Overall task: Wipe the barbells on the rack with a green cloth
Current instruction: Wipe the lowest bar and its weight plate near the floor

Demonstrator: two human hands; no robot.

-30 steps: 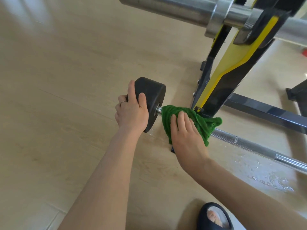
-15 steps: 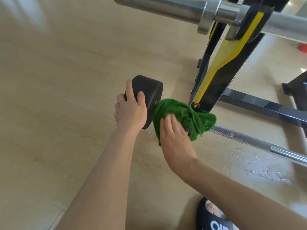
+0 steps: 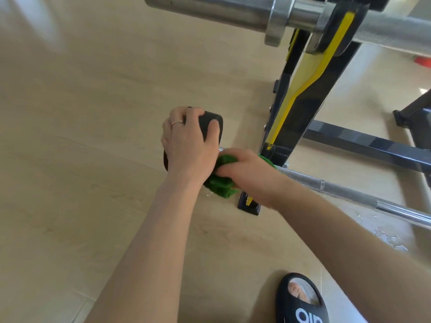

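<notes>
While the left hand (image 3: 189, 145) wraps over the black end weight (image 3: 211, 127) of the lower barbell (image 3: 326, 185), fingers curled around its rim, the right hand (image 3: 247, 169) clutches one green cloth (image 3: 221, 185) bunched against the bar just at three o'clock of that weight. Two barbells show: this low one running off toward four o'clock, and a thicker steel one (image 3: 233, 10) across the top at twelve. One black-and-yellow rack upright (image 3: 300, 106) stands between them. One ring (image 3: 176, 123) sits on the left hand. One black slipper (image 3: 300, 301) shows at five o'clock; the wet patch (image 3: 387, 238) nearby looks like water.
</notes>
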